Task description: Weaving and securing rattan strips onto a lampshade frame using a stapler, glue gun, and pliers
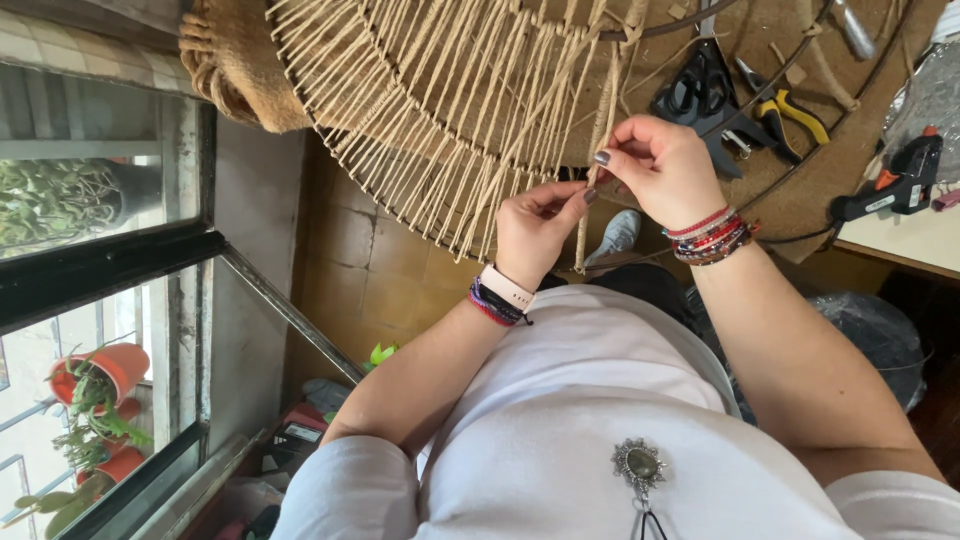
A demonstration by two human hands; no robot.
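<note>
Hands are working natural jute cord (598, 150) onto a round wire hoop (420, 215) at the edge of a worktop (905, 240), seen from a camera worn on the head. The right hand (662, 165) is pinching the hanging bundle of cord between thumb and fingertips, its grip closing narrowly on the strands just below the hoop's dark rim. The left hand (535, 228) is sitting just beside it, slightly lower, with its fingers pinching the same cord where it is crossing the rim, so the two hands are nearly touching. Rows of cord already wound between inner and outer rings are fanning out to the left of the hands, and the loose tail of the bundle is dangling below the hoop toward the tiled floor (370, 270).

A pale-strapped watch (507, 287) and dark woven bracelets are circling the left wrist; red and blue beaded bracelets (712, 238) are stacking on the right. Behind the hands, black-handled scissors (700, 90) and yellow-handled pliers (785, 105) are lying on a brown burlap mat (800, 190) that is covering part of the worktop, while a black and orange glue gun (895, 180) is resting near its right edge. Potted plants in orange pots (100, 375) are showing through the window at left.
</note>
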